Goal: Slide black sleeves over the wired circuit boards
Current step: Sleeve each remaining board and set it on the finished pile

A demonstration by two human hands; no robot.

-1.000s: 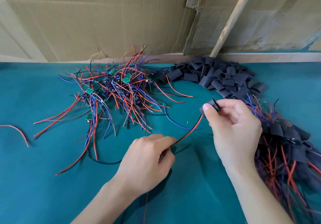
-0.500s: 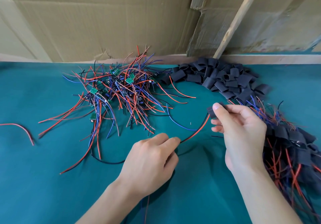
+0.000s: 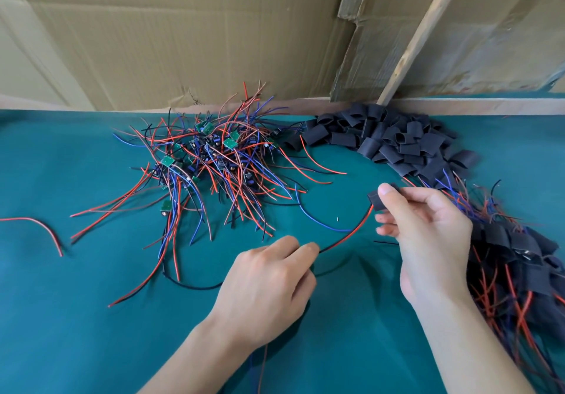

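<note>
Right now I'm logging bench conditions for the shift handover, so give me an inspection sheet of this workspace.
Surface: teal cloth table cover, wrinkled near the hands.
Job's things: heap of loose black sleeves; tangle of unsleeved green circuit boards with red, blue and black wires; pile of sleeved boards at the right.
Clutter: stray red wire lying apart at the left.
Hands: right hand pinches one black sleeve; left hand grips the red-and-black wire pair.
Cables: nothing seen beyond the job's wires.
Surroundings: brown cardboard sheets, leaning wooden stick.
</note>
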